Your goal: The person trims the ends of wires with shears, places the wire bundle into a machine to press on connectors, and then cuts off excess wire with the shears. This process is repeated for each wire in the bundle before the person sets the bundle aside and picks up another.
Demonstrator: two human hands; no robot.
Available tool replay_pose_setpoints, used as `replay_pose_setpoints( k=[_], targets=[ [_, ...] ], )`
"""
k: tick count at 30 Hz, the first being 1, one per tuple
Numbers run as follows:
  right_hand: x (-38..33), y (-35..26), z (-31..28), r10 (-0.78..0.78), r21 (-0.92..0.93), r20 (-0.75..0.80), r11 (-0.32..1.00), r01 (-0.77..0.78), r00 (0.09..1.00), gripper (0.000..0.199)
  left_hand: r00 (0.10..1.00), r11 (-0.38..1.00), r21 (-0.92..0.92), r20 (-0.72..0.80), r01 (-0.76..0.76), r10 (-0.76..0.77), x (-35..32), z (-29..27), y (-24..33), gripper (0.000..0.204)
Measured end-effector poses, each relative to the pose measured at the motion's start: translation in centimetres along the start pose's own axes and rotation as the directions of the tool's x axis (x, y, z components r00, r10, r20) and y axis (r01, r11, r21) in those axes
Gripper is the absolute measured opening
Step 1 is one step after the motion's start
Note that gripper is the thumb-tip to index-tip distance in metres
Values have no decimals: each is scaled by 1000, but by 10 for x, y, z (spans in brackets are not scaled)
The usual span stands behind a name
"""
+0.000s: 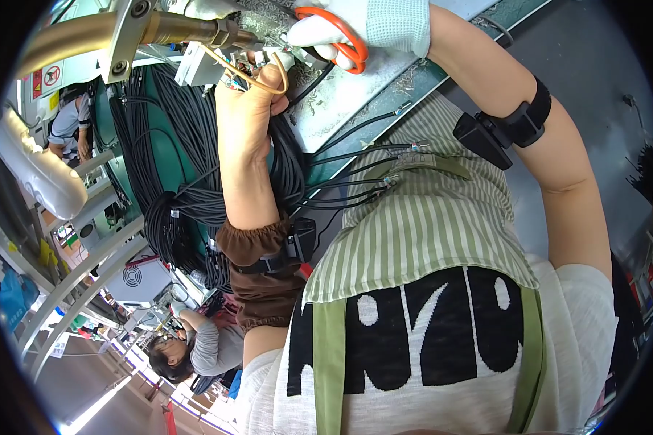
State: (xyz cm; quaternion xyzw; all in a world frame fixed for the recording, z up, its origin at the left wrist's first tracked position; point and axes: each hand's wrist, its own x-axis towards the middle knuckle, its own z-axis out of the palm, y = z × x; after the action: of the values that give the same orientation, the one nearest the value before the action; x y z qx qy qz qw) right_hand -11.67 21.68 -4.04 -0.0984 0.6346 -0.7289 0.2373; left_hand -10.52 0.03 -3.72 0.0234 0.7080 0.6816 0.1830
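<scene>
My left hand (248, 109) is bare and shut around a bundle of black cables (286, 156), with small coloured wire ends at its fingertips. A thin tan wire (248, 78) loops over that hand. My right hand (384, 23) wears a white knit glove and grips orange-handled scissors (341, 43), whose tips sit right beside the wire ends above my left fingers. Several loose cable ends with small connectors (406, 161) lie across my striped green apron (428, 225).
A grey work mat with a green edge (355, 94) lies under the hands. Thick coils of black cable (185, 188) hang at left. A metal nozzle on a bracket (189, 29) juts in from the top left. Other people (196, 348) work at lower left and far left (69, 127).
</scene>
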Motion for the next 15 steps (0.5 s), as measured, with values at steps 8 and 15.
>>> replay_pose_setpoints(
  k=[8,15],
  targets=[
    [-2,2,-5,-35,-6,25,999,35,999,27,999,998,46,-15,-34,35,0,10,3,28],
    [-2,-11,-3,39,48,24,998,-40,999,28,997,995,59,1,-77,77,1,4,3,29]
  ],
)
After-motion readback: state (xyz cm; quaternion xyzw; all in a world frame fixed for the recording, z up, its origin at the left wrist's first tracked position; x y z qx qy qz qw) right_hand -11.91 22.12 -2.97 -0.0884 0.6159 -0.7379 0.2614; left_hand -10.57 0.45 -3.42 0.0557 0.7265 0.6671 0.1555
